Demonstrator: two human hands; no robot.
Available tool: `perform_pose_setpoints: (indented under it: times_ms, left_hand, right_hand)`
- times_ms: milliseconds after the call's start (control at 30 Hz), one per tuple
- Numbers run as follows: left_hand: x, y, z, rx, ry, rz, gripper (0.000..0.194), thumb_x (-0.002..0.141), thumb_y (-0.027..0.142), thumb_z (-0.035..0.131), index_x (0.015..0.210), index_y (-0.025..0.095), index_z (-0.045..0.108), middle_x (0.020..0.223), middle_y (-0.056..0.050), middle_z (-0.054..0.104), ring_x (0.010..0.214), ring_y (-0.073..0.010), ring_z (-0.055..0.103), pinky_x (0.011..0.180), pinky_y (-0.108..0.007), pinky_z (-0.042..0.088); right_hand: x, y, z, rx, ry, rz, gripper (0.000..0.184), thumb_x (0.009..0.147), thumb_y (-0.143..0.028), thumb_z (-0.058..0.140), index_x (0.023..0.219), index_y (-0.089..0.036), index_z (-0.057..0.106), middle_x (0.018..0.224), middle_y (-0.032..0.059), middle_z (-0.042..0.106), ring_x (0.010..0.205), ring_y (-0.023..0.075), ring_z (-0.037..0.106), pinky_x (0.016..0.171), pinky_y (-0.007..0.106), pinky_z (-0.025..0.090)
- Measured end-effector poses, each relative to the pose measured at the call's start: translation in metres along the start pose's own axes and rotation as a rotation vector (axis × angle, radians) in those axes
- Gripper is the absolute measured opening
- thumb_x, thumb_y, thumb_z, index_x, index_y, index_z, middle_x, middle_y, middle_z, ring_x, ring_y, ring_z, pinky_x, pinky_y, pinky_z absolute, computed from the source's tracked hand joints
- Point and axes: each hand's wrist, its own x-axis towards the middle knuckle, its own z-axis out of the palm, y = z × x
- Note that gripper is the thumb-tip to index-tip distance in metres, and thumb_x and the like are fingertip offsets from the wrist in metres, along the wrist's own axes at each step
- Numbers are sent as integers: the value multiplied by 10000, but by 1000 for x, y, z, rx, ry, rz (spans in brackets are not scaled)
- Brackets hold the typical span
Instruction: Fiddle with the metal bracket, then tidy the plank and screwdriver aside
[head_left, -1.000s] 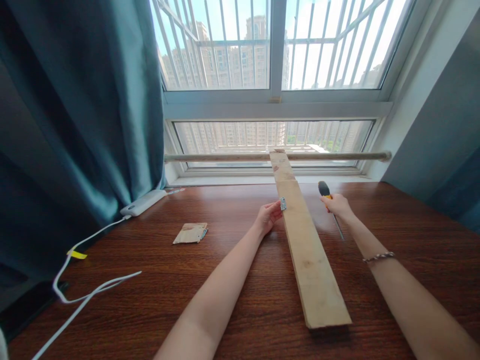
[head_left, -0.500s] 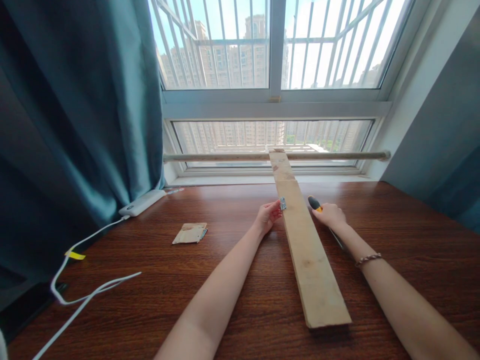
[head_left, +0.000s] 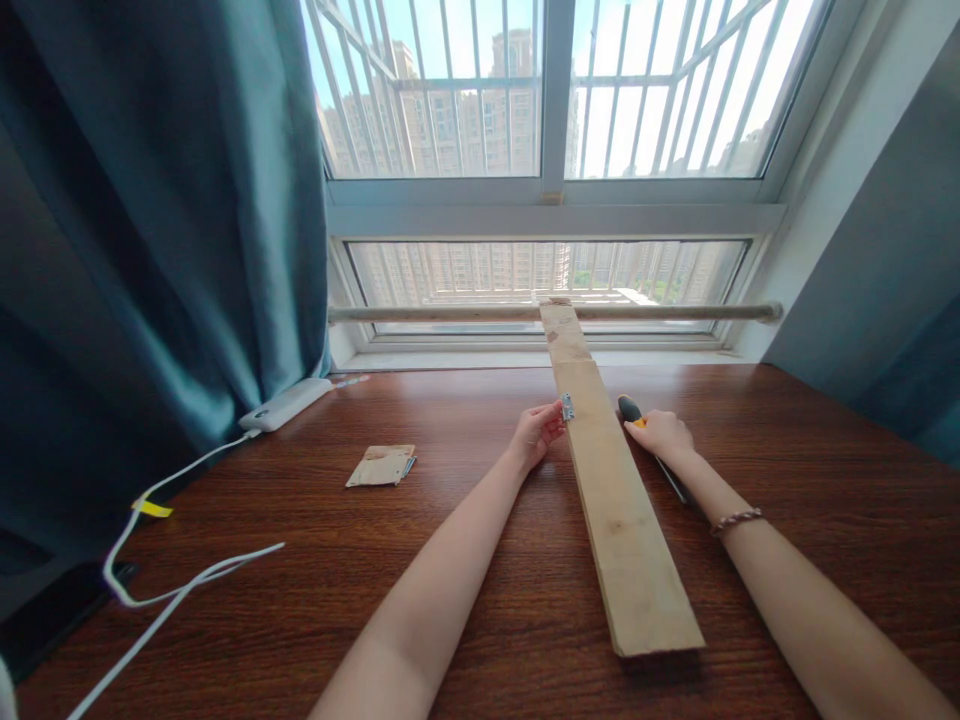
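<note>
One screwdriver [head_left: 631, 410] hides partly in the gripping right hand [head_left: 664, 433]; the left hand [head_left: 537, 433] pinches a metal plate [head_left: 568, 406].

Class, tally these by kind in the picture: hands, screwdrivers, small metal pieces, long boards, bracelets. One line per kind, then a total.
Hands: 2 (left hand, right hand)
Screwdriver: 1, in the right hand
Small metal piece: 1, at the left fingertips
Long board: 1, counting across its seam
Bracelet: 1
Total: 6
</note>
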Motion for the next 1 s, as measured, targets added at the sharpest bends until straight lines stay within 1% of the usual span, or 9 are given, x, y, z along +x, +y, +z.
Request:
perform_pose_setpoints:
  times_ms: [200,367,500,700,800,867,900,967,1000]
  left_hand:
    - [-2,2,2,-7,3,-4,321,619,344,751,810,93,690,814,-102,677,682,-150,613,669,-264,447]
    - [-2,1,2,-21,-1,2,310,623,332,751,811,92,691,819,-106,680,701,-160,622,693,-272,450]
    - [-2,1,2,-22,-3,3,290,637,318,744,811,92,692,830,-109,681,712,-163,622,686,-268,449]
    - [-3,3,4,-26,14,-13,306,596,310,771,786,84,693,805,-108,682,689,-158,620,682,-267,449]
    - [-3,3,4,-26,17,-12,301,593,305,773,779,83,692,787,-101,682,677,-151,617,676,-263,450]
    - [-2,3,3,-27,15,-7,288,602,299,768,777,84,692,788,-99,682,676,-150,616,672,-261,451]
    - [-2,2,3,-27,12,-3,279,611,295,763,779,84,692,791,-99,682,677,-149,616,670,-260,451]
    - [-2,2,2,-27,6,6,264,629,286,751,787,84,691,797,-101,682,678,-149,615,664,-258,452]
    - [-2,1,2,-25,5,9,263,633,284,748,790,82,690,800,-103,682,678,-150,616,663,-259,453]
  right_hand:
    - [-2,-3,-1,1,-17,22,536,740,-570,475,974,-123,655,947,198,630,911,339,605,721,406,477]
    - [-5,-5,-3,-20,-3,13,544,748,-567,475,988,-109,644,972,206,618,923,350,597,733,420,473]
    - [-5,-4,-3,-29,-5,3,557,753,-583,469,985,-107,641,956,208,621,906,340,604,721,410,475]
    - [-6,-5,-4,-47,20,-4,630,753,-645,427,957,-86,634,915,210,625,894,342,607,703,398,474]
    - [-8,-6,-7,-61,125,36,655,755,-658,410,965,-71,609,900,214,615,873,360,606,692,430,466]
    - [-9,-7,-13,-65,256,56,627,773,-633,408,969,-64,586,906,213,603,845,361,607,675,440,460]
    - [-10,-9,-17,-48,324,45,585,790,-606,406,957,-73,580,907,203,601,827,349,609,668,432,458]
    - [-14,-15,-28,55,436,-45,451,827,-528,407,892,-116,579,862,151,612,781,296,613,664,387,452]
    - [-16,-20,-33,147,469,-123,381,839,-484,415,847,-139,576,812,114,617,743,257,611,661,355,448]
